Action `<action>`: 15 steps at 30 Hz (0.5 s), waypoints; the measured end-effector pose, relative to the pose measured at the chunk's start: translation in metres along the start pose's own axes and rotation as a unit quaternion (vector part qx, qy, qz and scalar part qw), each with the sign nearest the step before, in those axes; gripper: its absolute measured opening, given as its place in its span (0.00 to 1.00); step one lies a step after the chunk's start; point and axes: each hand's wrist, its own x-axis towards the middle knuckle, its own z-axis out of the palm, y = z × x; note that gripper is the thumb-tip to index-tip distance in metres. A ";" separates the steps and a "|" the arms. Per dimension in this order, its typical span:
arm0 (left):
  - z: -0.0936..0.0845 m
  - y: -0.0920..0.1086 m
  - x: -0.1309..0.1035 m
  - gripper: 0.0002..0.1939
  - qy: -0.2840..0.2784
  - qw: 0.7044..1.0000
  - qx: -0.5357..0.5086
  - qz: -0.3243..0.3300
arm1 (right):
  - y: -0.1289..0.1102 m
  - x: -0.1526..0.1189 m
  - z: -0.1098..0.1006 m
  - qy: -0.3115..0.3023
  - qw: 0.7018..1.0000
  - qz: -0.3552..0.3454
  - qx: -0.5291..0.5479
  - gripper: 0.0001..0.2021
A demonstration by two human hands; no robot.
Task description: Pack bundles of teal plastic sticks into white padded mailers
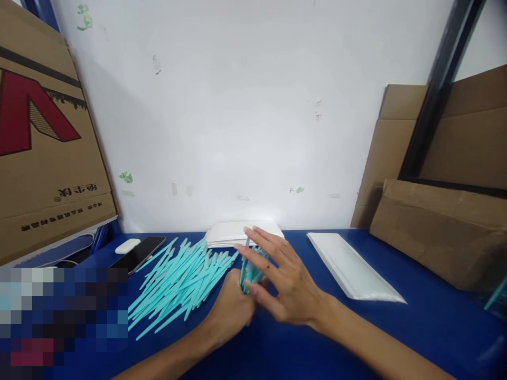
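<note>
My left hand [233, 301] is closed round a small bunch of turquoise eyebrow razors [253, 269], slim sticks with pale, see-through tips that point up. Against the right side of this bunch is my right hand [279, 274], its fingers stretched out and apart, the thumb near the lower part of the razors. Whether the right fingertips press on the one razor that stands higher is hard to make out. A loose pile of the same razors [186, 279] lies on the blue table to the left of my hands, mostly with tips facing away.
Behind my hands lies a stack of white packets [225, 232]; more white plastic sleeves [352, 266] lie to the right. A phone [138, 253] and a white case [127, 246] are at the left. Cardboard boxes [51, 174] and brown cardboard [439, 232] flank the blue table [293, 348].
</note>
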 end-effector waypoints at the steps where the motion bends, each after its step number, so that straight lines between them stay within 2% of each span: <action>1: 0.000 0.001 0.000 0.17 0.019 1.000 0.021 0.012 | 0.002 0.000 0.000 0.016 1.000 0.017 -0.001 0.29; 5: -0.001 0.007 0.002 0.17 0.082 0.994 0.026 0.075 | 0.005 -0.003 0.000 0.052 0.997 0.040 0.034 0.26; 8: 0.000 0.008 0.003 0.14 0.074 0.991 -0.004 0.111 | 0.000 -0.004 0.001 0.043 0.995 0.021 0.083 0.30; 10: 0.000 0.006 0.003 0.15 0.064 0.992 -0.009 0.111 | -0.004 -0.003 0.002 0.045 0.994 0.016 0.101 0.32; 15: 0.002 -0.002 0.002 0.20 0.078 0.991 0.000 0.112 | -0.006 -0.003 0.004 0.062 0.994 -0.048 0.072 0.34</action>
